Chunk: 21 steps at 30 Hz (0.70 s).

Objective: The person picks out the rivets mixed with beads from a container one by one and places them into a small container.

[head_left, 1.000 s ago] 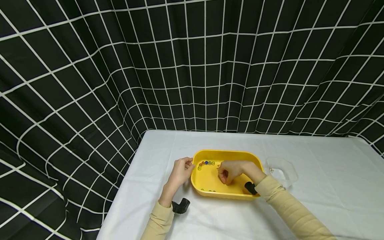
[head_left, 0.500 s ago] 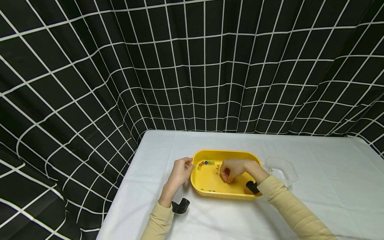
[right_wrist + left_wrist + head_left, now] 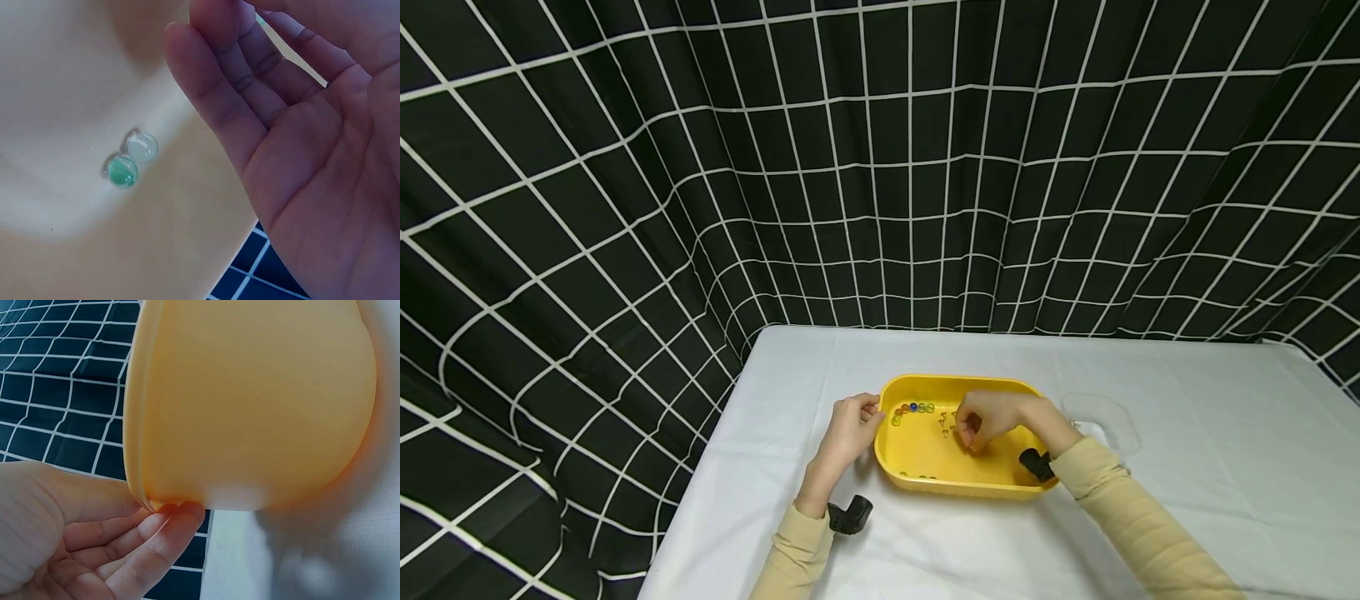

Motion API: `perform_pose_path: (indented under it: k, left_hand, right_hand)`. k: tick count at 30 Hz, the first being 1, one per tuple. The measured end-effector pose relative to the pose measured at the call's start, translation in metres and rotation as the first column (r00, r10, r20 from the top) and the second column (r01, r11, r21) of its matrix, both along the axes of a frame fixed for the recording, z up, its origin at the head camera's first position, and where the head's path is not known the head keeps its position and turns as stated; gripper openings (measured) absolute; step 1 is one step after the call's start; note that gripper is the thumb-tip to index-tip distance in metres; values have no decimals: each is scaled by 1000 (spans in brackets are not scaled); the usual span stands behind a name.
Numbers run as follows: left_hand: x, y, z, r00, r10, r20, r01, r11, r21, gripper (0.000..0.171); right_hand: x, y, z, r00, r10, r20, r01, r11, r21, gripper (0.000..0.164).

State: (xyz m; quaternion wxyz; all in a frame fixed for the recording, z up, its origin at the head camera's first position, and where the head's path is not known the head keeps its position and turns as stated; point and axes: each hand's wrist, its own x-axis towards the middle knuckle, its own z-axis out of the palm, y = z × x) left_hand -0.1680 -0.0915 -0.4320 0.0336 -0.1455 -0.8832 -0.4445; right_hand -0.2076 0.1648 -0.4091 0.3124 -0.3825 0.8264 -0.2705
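Note:
A yellow plastic tub [image 3: 962, 488] stands on the table. My left hand [image 3: 855, 429] grips its left rim, thumb at the lip and fingertips underneath, as the left wrist view shows on the tub wall [image 3: 262, 406]. Inside the tub, my right hand [image 3: 987, 417] has its fingers curled and fingertips together near the floor; I cannot tell what sits between them. Small brass-coloured pieces [image 3: 945, 433], like thumbtacks, lie scattered just left of it. Several glass marbles [image 3: 913, 407] line the back left corner. A green marble [image 3: 122, 171] and a clear marble [image 3: 142, 147] touch in the right wrist view.
To the right of the tub, a clear plastic container [image 3: 1122, 425] is partly covered by the right forearm. A few more marbles [image 3: 922, 477] lie along the tub's near wall. A white cloth [image 3: 1210, 450] covers the table, with a black gridded curtain [image 3: 925, 192] behind.
My right hand has shifted slightly right inside the tub, uncovering more of the brass-coloured pieces. The right forearm now covers more of the clear container. My left hand keeps its grip on the rim.

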Motion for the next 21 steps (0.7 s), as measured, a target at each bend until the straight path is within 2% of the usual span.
perform_pose_path:
  k: [11, 21]
  left_hand:
    - [0, 1, 0, 1000, 1, 3, -1, 1000, 4, 25]
    - [2, 1, 2, 1000, 5, 23, -5, 1000, 7, 25]
  right_hand:
    - [3, 10, 14, 999, -32, -43, 31, 999, -12, 10]
    - [6, 20, 23, 991, -108, -76, 110, 993, 28, 10]
